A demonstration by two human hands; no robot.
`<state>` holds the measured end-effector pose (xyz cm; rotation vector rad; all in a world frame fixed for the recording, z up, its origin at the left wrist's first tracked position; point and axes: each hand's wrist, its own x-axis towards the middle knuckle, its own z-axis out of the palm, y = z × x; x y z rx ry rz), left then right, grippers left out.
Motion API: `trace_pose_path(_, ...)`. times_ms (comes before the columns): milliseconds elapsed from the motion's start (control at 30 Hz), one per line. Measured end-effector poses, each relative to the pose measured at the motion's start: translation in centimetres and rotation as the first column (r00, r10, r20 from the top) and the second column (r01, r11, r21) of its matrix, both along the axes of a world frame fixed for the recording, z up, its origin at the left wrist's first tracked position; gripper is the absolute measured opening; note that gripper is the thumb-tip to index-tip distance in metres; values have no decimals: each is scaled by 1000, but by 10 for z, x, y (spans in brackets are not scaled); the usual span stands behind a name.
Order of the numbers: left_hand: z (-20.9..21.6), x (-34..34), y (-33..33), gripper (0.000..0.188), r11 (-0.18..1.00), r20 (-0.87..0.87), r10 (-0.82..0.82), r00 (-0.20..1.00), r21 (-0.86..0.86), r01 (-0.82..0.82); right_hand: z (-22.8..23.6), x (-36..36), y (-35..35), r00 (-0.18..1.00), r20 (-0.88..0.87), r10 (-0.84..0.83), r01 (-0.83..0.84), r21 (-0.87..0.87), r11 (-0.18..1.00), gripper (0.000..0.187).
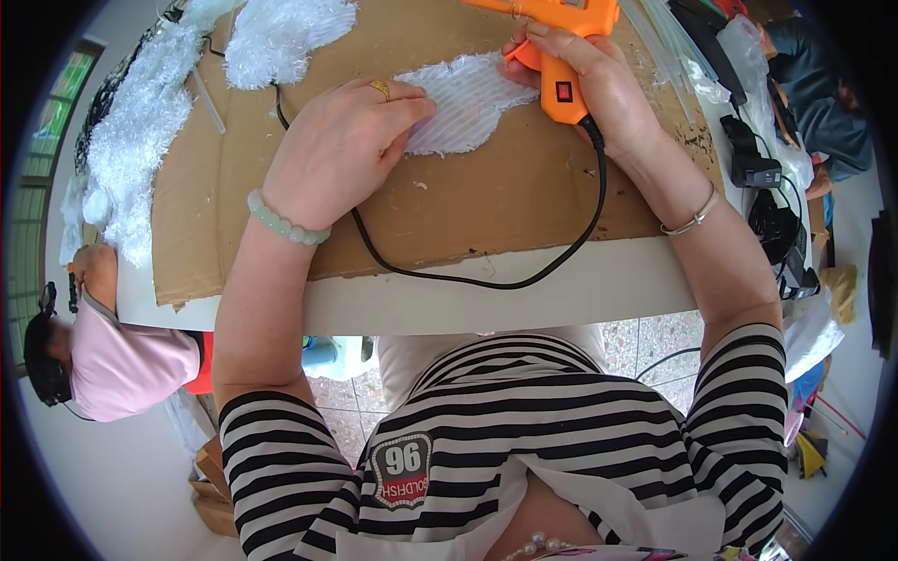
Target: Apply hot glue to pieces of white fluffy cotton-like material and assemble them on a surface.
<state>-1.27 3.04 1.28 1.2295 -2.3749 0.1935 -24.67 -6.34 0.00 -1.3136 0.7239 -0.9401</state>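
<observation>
One orange plastic pistol-shaped glue gun: gripped by the right hand, upper right of frame, fingers clamped around it.
White ribbed fabric piece: laid on flat brown cardboard, upper centre.
Left hand: placed at the piece's left edge, fingers bent together; whether fabric is pinched cannot be told.

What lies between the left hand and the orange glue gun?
In the head view, a piece of striped white fabric lies on the cardboard between the left hand and the orange glue gun.
</observation>
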Motion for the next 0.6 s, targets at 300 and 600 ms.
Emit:
trace_pose_path(300,10,-2,6,24,988,-27,43,999,148,-39,-4,0,1,999,-34,-33,33,15,999,36)
trace_pose_path(600,13,-16,17,22,993,156,7,988,119,-26,1,1,6,998,-50,-34,34,0,999,37)
